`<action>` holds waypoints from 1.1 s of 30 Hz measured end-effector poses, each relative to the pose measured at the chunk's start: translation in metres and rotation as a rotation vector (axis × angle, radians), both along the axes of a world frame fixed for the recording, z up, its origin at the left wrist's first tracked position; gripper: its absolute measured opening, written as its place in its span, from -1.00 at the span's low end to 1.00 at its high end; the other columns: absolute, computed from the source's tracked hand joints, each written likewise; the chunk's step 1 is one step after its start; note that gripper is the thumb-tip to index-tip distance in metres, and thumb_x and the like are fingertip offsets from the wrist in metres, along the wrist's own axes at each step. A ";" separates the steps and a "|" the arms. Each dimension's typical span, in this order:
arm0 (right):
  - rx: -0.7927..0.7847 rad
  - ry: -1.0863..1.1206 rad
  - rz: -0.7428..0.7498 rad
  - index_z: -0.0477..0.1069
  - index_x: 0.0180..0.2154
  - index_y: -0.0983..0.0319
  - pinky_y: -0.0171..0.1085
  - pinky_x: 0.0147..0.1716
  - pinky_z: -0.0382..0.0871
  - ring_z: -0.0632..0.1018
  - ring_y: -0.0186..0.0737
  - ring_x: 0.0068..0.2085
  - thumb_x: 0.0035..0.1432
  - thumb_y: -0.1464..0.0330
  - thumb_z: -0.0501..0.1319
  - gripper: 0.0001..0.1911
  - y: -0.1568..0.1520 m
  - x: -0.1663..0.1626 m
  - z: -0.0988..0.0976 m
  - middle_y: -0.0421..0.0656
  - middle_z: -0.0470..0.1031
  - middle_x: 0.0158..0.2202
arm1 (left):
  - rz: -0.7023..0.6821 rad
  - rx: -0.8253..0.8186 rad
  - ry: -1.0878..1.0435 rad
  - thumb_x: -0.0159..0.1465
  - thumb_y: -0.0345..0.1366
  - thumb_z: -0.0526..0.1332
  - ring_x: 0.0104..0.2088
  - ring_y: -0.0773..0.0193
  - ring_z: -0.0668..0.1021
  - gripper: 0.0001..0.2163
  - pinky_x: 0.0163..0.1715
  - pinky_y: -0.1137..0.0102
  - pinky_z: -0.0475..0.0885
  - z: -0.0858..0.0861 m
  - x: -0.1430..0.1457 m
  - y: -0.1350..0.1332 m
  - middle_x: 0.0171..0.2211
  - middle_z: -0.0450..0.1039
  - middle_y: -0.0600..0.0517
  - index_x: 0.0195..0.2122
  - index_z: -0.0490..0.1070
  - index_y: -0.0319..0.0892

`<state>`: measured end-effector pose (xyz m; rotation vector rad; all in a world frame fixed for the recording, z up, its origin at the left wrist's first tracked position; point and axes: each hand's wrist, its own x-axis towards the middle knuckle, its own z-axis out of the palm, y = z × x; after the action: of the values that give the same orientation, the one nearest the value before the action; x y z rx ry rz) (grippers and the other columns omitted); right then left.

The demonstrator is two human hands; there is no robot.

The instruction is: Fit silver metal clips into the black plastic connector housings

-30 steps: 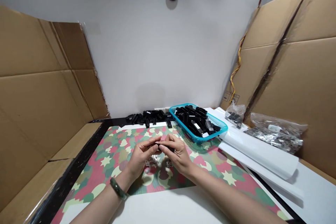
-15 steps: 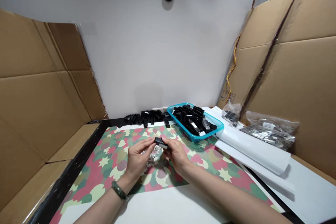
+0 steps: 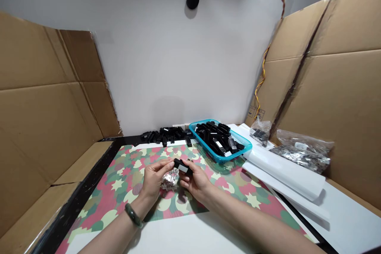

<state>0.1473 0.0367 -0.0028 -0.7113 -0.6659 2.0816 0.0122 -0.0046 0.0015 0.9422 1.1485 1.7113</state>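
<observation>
Both my hands meet above the mat. My left hand (image 3: 154, 177) and my right hand (image 3: 195, 181) pinch the ends of a black plastic connector housing (image 3: 182, 166) with a white label on its top face. Just below my left fingers, a small heap of shiny silver metal terminals (image 3: 170, 179) lies on a camouflage-patterned mat (image 3: 125, 178). Their individual shapes are too small to make out. A dark green bead bracelet (image 3: 133, 214) circles my left wrist.
A teal plastic basket (image 3: 205, 151) full of black connectors stands behind my hands, beside a row of black connectors (image 3: 165, 135). To the right lie white rolled sheets (image 3: 282, 170), a small bag of black parts (image 3: 261, 132) and a bag of silver parts (image 3: 300, 154). Cardboard walls (image 3: 44, 107) flank the table.
The connector now lies more level, with its white label facing up. My hands have shifted slightly, and the silver heap shows more fully beside my left fingers.
</observation>
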 end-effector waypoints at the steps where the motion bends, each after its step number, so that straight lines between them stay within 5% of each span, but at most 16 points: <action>1: -0.015 0.007 0.006 0.34 -0.44 0.26 -0.45 -0.72 -0.02 0.15 -0.51 -0.68 -0.14 0.26 0.43 -0.67 0.000 0.000 -0.001 -0.35 0.27 -0.66 | -0.025 -0.024 -0.061 -0.12 -0.21 0.54 -0.26 0.13 0.62 -0.74 -0.18 0.32 0.50 0.000 0.001 0.000 -0.33 0.64 -0.13 -0.43 0.65 -0.24; 15: -0.071 0.029 0.065 0.31 -0.39 0.25 -0.47 -0.72 0.00 0.17 -0.51 -0.70 -0.04 0.22 0.41 -0.66 0.004 -0.004 -0.010 -0.35 0.28 -0.67 | -0.073 -0.153 -0.276 -0.18 -0.32 0.56 -0.46 0.25 0.60 -0.73 -0.47 0.45 0.46 0.001 0.001 0.001 -0.45 0.60 -0.06 -0.46 0.60 -0.27; 24: -0.026 0.006 0.030 0.35 -0.43 0.26 -0.46 -0.71 0.02 0.17 -0.50 -0.68 -0.15 0.21 0.46 -0.63 0.003 -0.002 -0.005 -0.34 0.24 -0.69 | -0.088 -0.133 -0.245 -0.21 -0.25 0.58 -0.40 0.24 0.61 -0.63 -0.39 0.43 0.49 0.001 -0.001 0.003 -0.39 0.63 -0.09 -0.36 0.63 -0.25; 29: 0.283 -0.135 -0.050 0.48 -0.35 0.29 -0.41 -0.71 0.06 0.19 -0.45 -0.63 -0.15 0.08 0.44 -0.56 0.004 0.003 0.002 -0.26 0.34 -0.58 | -0.089 -0.111 -0.162 -0.19 -0.13 0.57 -0.34 0.23 0.62 -0.56 -0.31 0.42 0.50 0.005 -0.002 0.001 -0.29 0.65 -0.13 -0.28 0.66 -0.21; 33: 0.887 -0.521 -0.394 0.53 -0.09 0.25 -0.25 -0.43 0.35 0.44 -0.23 -0.38 0.15 0.08 0.27 -0.58 0.031 0.031 0.023 -0.08 0.52 -0.23 | -0.046 -0.097 -0.007 -0.13 -0.05 0.53 -0.31 0.18 0.61 -0.57 -0.32 0.38 0.50 0.007 -0.005 -0.001 -0.23 0.64 -0.19 -0.29 0.66 -0.22</action>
<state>0.1780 0.0673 0.0205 -0.7603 -1.4672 1.0535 0.0076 -0.0054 0.0080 0.8956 1.1860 1.6059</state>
